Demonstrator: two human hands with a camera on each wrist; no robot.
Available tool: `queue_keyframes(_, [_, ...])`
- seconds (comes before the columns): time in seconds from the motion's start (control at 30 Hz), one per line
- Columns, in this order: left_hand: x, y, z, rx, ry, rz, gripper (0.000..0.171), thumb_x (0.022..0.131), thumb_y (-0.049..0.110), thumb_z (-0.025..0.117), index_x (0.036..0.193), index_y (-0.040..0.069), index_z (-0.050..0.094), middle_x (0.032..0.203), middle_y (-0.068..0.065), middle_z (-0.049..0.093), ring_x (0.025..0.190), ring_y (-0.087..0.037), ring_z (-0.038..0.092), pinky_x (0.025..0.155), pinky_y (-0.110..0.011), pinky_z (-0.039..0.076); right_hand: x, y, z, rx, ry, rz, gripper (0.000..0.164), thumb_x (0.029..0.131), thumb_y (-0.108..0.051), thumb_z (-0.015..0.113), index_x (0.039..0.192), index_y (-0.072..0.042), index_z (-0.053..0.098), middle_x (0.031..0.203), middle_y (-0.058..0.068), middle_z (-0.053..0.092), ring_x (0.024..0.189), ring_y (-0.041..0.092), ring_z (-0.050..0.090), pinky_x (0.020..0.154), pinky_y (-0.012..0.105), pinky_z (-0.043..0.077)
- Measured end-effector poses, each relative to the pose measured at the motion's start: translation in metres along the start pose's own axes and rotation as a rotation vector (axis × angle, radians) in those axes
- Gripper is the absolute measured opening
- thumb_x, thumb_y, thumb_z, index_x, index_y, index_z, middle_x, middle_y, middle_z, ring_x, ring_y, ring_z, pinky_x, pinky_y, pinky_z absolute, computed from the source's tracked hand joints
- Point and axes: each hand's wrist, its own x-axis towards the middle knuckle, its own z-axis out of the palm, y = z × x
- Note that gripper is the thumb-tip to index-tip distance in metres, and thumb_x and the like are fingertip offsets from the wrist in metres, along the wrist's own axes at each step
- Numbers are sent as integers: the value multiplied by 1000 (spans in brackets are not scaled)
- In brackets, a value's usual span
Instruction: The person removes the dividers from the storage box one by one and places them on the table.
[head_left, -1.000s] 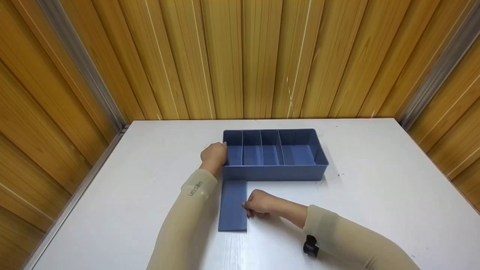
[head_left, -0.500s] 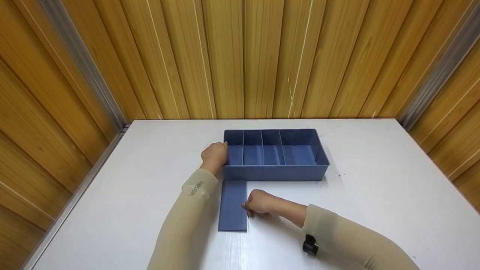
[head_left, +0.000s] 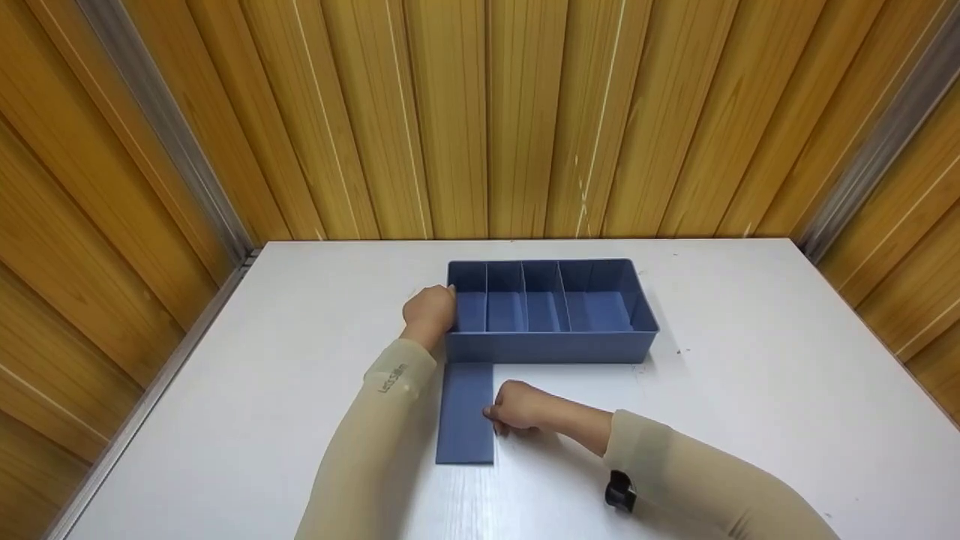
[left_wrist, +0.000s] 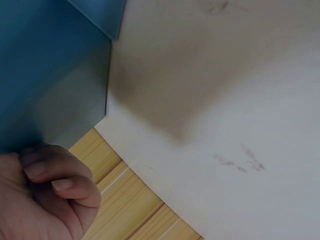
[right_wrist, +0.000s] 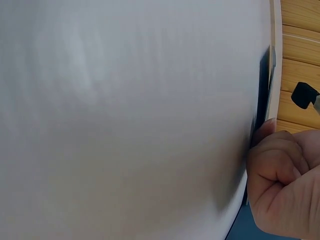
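A blue plastic bin [head_left: 551,348], split into compartments by upright dividers, stands on the white table. My left hand [head_left: 430,309] grips its left wall, with the thumb over the rim. In the left wrist view, that hand [left_wrist: 55,195] has curled fingers against the bin's outer side [left_wrist: 70,100]. A flat blue rectangular panel [head_left: 465,420] lies in front of the bin's left end, its far edge at or close to the front wall. At the panel's right edge, my right hand [head_left: 517,407] pinches it between thumb and fingers. The right wrist view shows this hand [right_wrist: 282,180] curled, its fingertips partly hidden.
The white table [head_left: 225,420] extends around the bin and both arms. Wood-look panel walls [head_left: 517,120] rise behind it and at both sides, with metal posts in the corners. A black strap piece [head_left: 620,491] sits at the right sleeve.
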Motion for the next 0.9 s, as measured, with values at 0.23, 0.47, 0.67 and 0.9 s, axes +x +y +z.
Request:
queue_keyframes(0.23, [0,-2,2,-28,15,-10,55,112,35,32,108,-1,73,114,-18,76,106,-33,74,89,-49,60,0,0,2,24,23,7,40,99,-14,61,71,12,71,41,-10,39,43,6,32,47,20,28])
queue_keyframes(0.47, [1,-2,2,-19,2,-4,55,113,35,31,109,-1,72,116,-19,76,108,-33,74,90,-50,60,0,-1,2,38,27,29,44,99,-12,62,59,4,66,40,-10,38,41,6,31,45,20,27])
queue_keyframes(0.67, [2,-1,1,-36,-6,-25,55,112,36,32,112,-1,73,119,-18,75,111,-33,73,92,-50,59,1,-2,2,12,29,-2,36,96,-8,62,65,9,71,39,-10,39,38,4,30,43,18,27])
queue_keyframes(0.9, [1,-1,-1,-22,-12,-27,55,112,37,32,114,0,73,120,-17,75,112,-33,73,92,-50,60,1,-1,1,-8,51,-54,32,91,-5,60,67,11,72,39,-12,39,36,1,29,43,17,27])
